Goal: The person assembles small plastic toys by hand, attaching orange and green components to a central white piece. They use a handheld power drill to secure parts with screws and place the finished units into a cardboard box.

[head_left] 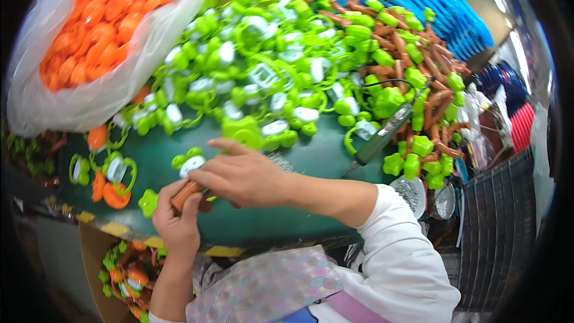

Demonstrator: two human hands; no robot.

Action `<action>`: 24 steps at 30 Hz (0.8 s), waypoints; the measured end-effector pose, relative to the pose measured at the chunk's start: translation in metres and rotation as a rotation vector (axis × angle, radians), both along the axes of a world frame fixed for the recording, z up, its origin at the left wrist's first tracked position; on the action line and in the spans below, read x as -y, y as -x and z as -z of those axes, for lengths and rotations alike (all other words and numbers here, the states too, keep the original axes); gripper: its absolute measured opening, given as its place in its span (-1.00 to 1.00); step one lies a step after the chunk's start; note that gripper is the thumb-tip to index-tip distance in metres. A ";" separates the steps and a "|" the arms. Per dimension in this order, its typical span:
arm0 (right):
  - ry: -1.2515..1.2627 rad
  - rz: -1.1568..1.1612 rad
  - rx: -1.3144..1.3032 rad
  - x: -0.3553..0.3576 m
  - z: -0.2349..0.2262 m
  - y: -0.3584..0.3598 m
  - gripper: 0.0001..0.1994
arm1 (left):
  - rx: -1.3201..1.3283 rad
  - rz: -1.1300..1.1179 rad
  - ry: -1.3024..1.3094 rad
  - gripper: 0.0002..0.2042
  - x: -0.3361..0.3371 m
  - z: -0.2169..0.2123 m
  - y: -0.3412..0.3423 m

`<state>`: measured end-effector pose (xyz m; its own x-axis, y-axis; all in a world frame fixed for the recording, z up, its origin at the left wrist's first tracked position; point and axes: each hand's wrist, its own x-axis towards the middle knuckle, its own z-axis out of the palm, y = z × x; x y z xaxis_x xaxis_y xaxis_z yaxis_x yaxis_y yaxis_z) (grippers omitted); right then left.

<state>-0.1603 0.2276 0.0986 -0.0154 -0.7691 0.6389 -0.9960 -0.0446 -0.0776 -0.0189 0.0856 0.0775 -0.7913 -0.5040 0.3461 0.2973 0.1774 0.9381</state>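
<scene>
Near the front edge of the green table, my left hand (pixel 174 218) is closed around a short brown plastic piece (pixel 186 196). My right hand (pixel 245 174) reaches across from the right, its fingers curled onto the upper end of that piece. Just beyond the fingertips is a white-and-green plastic part (pixel 191 164); whether it is joined to the brown piece, I cannot tell. A green flower-shaped piece (pixel 147 203) lies left of my left hand. Behind my right hand lie a larger green flower piece (pixel 244 132) and small silver screws (pixel 281 162).
A pen-shaped power screwdriver (pixel 385 134) slants at the right, tip down. Heaped green-and-white parts (pixel 257 54) and brown pieces (pixel 439 104) cover the back. Orange parts fill a plastic bag (pixel 45 110). Screw bowls (pixel 420 206) stand right; a carton (pixel 95 254) sits below left.
</scene>
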 end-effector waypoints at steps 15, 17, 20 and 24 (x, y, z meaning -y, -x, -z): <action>0.169 1.020 0.050 -0.051 -0.085 0.360 -0.65 | 0.320 0.168 0.256 -0.73 0.014 0.046 0.045; 0.122 1.217 0.294 -0.049 -0.069 0.405 -0.60 | 0.355 0.174 0.384 -0.74 0.019 0.041 0.041; -0.023 1.254 0.564 -0.046 -0.049 0.439 -0.50 | 0.440 0.158 0.513 -0.73 0.027 0.042 0.045; 0.126 1.212 0.474 -0.057 -0.021 0.458 -0.35 | 0.403 0.149 0.542 -0.76 0.018 0.040 0.047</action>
<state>-0.6179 0.2844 0.1191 -0.8938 -0.0432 0.4464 -0.2849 0.8234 -0.4907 -0.0661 0.0677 0.0379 -0.9585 -0.2188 0.1828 0.0017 0.6367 0.7711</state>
